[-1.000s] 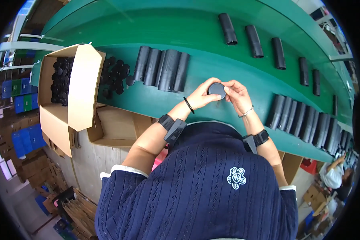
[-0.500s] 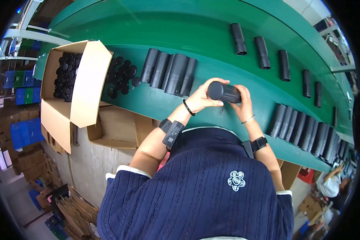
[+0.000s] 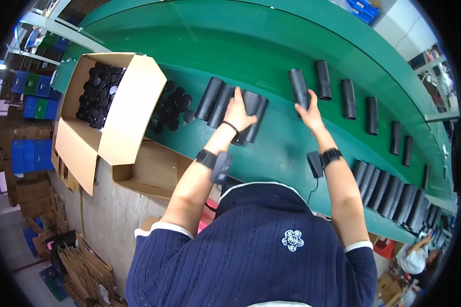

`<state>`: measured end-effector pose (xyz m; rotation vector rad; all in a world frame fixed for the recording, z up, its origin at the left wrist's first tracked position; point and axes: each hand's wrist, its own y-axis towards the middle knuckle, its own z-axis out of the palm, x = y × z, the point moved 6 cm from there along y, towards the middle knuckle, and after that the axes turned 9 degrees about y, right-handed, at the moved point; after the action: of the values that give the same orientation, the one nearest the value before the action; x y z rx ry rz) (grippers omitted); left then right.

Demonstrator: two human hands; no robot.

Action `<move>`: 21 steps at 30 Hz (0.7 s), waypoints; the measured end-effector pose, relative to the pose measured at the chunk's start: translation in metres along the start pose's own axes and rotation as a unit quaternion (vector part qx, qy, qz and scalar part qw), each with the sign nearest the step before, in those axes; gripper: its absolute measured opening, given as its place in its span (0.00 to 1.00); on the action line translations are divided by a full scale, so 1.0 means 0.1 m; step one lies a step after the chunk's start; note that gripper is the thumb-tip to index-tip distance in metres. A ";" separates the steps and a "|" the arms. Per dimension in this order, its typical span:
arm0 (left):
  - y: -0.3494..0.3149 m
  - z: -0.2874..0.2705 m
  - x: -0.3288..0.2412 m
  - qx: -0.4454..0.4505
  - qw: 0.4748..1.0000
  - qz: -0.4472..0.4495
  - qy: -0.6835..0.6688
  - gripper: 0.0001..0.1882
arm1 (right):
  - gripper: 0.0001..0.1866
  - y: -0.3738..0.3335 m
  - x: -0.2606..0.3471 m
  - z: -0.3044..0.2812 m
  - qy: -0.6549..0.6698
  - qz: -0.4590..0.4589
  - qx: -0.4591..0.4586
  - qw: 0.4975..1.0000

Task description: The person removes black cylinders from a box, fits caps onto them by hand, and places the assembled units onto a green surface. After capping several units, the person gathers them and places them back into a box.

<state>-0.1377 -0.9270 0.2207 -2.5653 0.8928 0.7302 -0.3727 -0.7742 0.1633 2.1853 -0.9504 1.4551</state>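
My left hand [image 3: 235, 112] lies over a row of black ribbed tubes, its forefinger and thumb around one black tube [image 3: 251, 101]; its other fingers are partly hidden. Farther right, my right hand [image 3: 310, 113] grips the near end of another black tube [image 3: 297, 84] between thumb and fingers, at the edge of the green belt. More tubes [image 3: 210, 100] stand side by side left of my left hand. Loose black round caps [image 3: 178, 102] are scattered between that row and the carton.
An open cardboard carton [image 3: 147, 84] full of black caps stands at the left, above another carton [image 3: 151, 166]. Several spaced tubes [image 3: 348, 100] lie along the green belt [image 3: 230, 43]. A second row of tubes [image 3: 389, 192] lies at the right, with another person [image 3: 412, 258] beyond.
My hands have parted from the tube they held together in front of me. The right has carried a tube up and away to the belt's edge; the left has moved to the row.
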 end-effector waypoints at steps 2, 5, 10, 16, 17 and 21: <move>-0.16 -0.19 -0.19 0.089 0.967 0.072 -0.227 0.49 | 0.43 0.38 -0.12 0.10 0.022 0.072 -0.010 0.997; -0.49 -0.23 -0.35 0.142 0.904 0.087 -0.394 0.42 | 0.43 0.80 -0.15 0.19 -0.028 0.082 -0.047 0.995; -0.77 -0.18 -0.52 0.189 0.856 0.032 -0.480 0.40 | 0.31 0.86 0.11 0.30 -0.313 -0.063 -0.090 0.944; -0.84 0.19 -0.59 0.157 0.903 0.211 -0.339 0.36 | 0.11 -0.25 0.76 0.23 0.351 0.129 0.240 0.896; -0.86 0.26 -0.62 0.165 0.906 0.216 -0.326 0.36 | 0.10 -0.58 0.83 0.13 0.366 0.136 0.261 0.883; -0.85 0.51 -0.72 0.161 0.917 0.262 -0.255 0.35 | 0.11 -1.26 0.75 0.01 0.355 0.128 0.240 0.894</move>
<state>-0.1490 -0.8052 0.2307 -1.7228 1.3806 1.2073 -0.2658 -0.7096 0.2408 1.5662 -0.6618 2.5861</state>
